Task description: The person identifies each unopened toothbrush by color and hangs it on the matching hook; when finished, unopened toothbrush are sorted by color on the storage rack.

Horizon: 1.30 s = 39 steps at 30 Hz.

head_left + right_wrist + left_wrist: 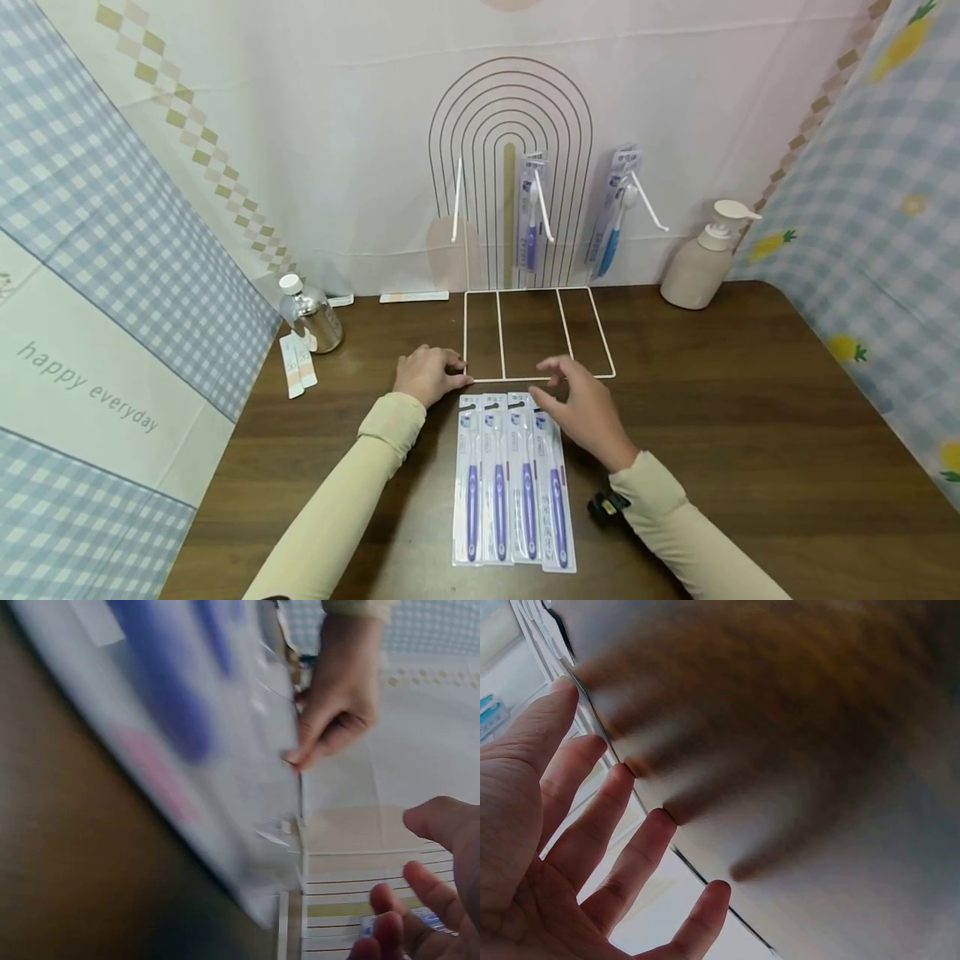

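Observation:
My left hand (430, 375) rests its fingertips on the table at the front left corner of a white wire display rack (540, 379). In the left wrist view the fingers (641, 840) of that hand are spread, tips at the tabletop. My right hand (588, 408) hovers over the top right of a row of packaged toothbrushes, thumb and fingers apart with nothing between them. Those several purple toothbrushes (500, 492) lie side by side in front of the rack. A packaged purple toothbrush (532, 225) hangs on the middle hook, packaged blue toothbrushes (613, 225) on the right one.
Rising at the rack's left is another hook (457, 204). A cream pump bottle (697, 267) stands at the back right. On the left are a silver bottle with a white cap (315, 317) and small paper packets (298, 364); another flat packet (414, 297) lies along the back edge.

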Available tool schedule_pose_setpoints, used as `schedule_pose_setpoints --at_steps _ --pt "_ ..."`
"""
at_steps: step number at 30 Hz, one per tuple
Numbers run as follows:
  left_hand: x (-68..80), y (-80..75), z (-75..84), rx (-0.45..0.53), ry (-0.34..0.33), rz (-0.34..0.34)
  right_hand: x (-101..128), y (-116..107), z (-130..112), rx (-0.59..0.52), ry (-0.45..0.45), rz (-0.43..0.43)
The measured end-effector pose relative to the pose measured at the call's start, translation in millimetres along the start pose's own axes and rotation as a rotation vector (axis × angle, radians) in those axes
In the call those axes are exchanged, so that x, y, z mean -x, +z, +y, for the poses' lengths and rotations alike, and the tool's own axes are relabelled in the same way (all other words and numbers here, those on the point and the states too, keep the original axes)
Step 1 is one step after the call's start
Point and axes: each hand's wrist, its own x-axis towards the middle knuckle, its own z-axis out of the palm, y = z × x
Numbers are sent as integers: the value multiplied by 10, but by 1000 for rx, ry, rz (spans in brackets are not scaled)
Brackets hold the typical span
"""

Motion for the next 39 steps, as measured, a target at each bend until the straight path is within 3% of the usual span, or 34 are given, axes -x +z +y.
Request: schedule_pose_setpoints --at_steps 7,13,18,28,33,36,39 --pt "7 -13 16 7 -2 -9 411 17 52 97 116 -128" --pt "5 -7 35 3 -10 -11 516 9 118 84 146 -209" --pt "1 0 52 5 -10 -25 545 14 183 54 163 -222" --pt "8 -9 34 4 -22 -14 550 39 233 20 154 -137" --pt "4 -18 37 6 -24 -22 539 23 247 -79 138 -60" --pt "8 -25 33 12 -30 -30 457 -27 189 -136 68 16" --pt "10 -28 28 16 -31 -32 300 -156 35 -104 -67 131"
